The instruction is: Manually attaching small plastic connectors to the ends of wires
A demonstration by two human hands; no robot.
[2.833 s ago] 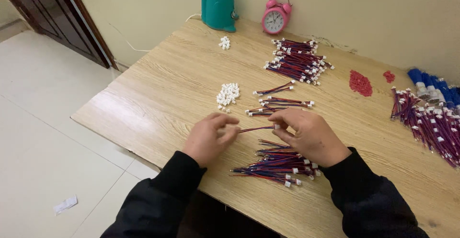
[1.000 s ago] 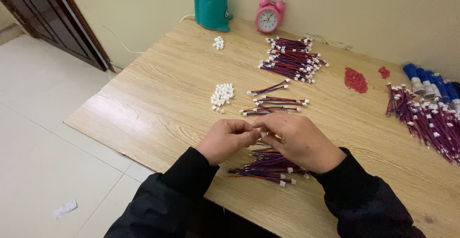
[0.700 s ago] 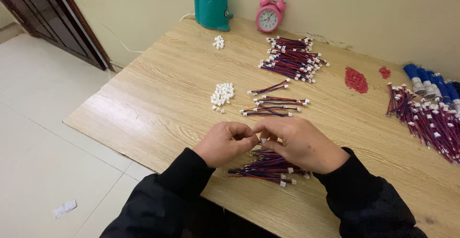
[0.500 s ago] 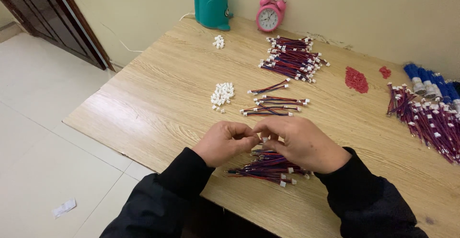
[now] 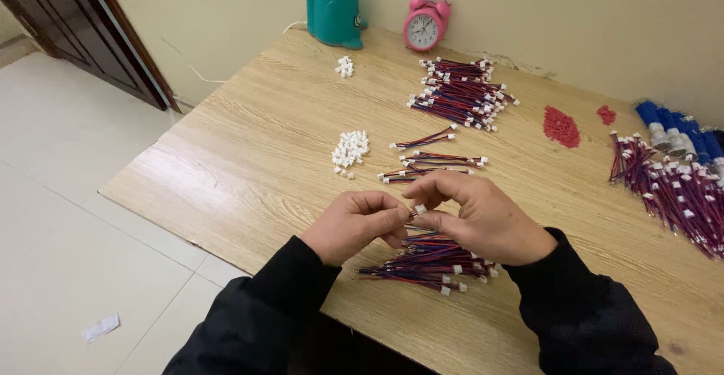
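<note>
My left hand [image 5: 356, 224] and my right hand [image 5: 478, 215] meet above the near part of the wooden table [image 5: 249, 156]. Between their fingertips they pinch a short red-and-blue wire lead with a small white connector [image 5: 419, 210] at its end. Just below the hands lies a bundle of similar wire leads [image 5: 431, 260]. A small heap of loose white connectors [image 5: 349, 149] sits to the left, beyond the hands, and a few separate leads [image 5: 434, 160] lie just past my right hand.
A larger pile of leads [image 5: 461, 94] lies further back, another pile [image 5: 675, 190] at the right edge beside blue spools [image 5: 671, 130]. Red small parts [image 5: 562, 127], a teal holder [image 5: 332, 9], a pink alarm clock [image 5: 425, 21] and a few white connectors [image 5: 345, 66] stand along the back.
The hands drew together from holding a lead stretched between them and now pinch its connector end close up. Over the last second they barely moved.
</note>
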